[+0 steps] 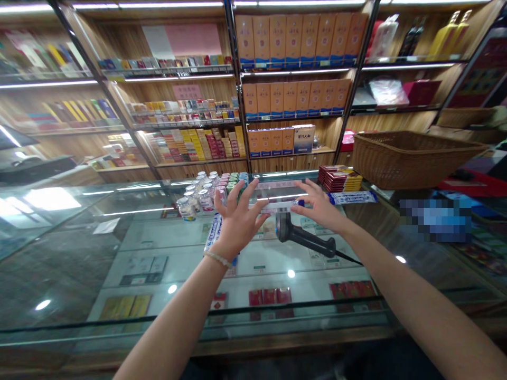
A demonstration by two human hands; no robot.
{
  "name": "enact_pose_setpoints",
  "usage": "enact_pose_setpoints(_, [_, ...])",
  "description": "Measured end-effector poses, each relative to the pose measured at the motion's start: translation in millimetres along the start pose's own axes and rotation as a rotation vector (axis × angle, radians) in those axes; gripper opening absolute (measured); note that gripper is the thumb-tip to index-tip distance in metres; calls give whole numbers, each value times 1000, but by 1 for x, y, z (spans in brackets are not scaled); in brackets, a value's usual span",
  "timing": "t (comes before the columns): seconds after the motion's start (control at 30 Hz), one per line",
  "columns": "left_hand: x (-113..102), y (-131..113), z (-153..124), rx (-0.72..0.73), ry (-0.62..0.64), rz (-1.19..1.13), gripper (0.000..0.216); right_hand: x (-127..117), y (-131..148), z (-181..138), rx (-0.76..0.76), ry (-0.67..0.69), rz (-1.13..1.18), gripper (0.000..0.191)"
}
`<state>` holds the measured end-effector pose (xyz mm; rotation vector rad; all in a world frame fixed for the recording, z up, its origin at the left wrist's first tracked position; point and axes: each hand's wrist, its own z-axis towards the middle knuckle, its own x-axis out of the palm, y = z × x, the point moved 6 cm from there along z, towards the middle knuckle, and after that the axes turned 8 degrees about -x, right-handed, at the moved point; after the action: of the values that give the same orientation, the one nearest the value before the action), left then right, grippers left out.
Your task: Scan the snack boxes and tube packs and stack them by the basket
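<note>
My left hand (240, 221) is over the glass counter (178, 253) with its fingers spread, its thumb close to the left end of a slim white-and-blue packet (280, 207) with a barcode. At that packet's blue right end is my right hand (319, 208), fingers apart; whether it touches the packet is hard to tell. A dark handheld barcode scanner (307, 238) lies just below, its cable running right. Partly hidden by my left hand and wrist is a long blue-and-white packet (213, 232). A similar packet (354, 197) lies beyond my right hand.
Several small lidded bottles (205, 199) stand in rows behind my left hand. Red and yellow packs (338, 179) are stacked at the back, beside a wicker basket (412, 158). Shelves of orange boxes (293, 39) rise behind. The counter's front glass edge (190, 315) crosses below my forearms.
</note>
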<state>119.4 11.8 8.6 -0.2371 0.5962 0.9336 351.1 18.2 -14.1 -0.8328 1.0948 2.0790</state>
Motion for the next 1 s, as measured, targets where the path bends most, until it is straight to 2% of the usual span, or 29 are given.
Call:
enact_pose_setpoints(0.27, [0, 10, 2, -55, -33, 7, 17, -2, 0, -2, 3, -29, -141, 55])
enact_pose_setpoints(0.33, [0, 16, 2, -84, -34, 3, 15, -3, 0, -4, 35, -40, -183, 71])
enact_pose_setpoints(0.43, [0, 23, 1, -110, -37, 1, 15, -4, 2, -9, 84, -38, -264, 108])
enact_pose_setpoints(0.53, [2, 26, 1, -133, -36, -5, 15, 0, 6, -15, 85, 27, -307, 123])
enact_pose_setpoints(0.73, [8, 33, -1, -192, -11, -15, 15, 13, 11, -26, 120, 257, -378, 131])
enact_pose_setpoints(1.0, [11, 38, 0, -250, 45, 7, 17, 20, 31, -32, 164, 483, -423, 119])
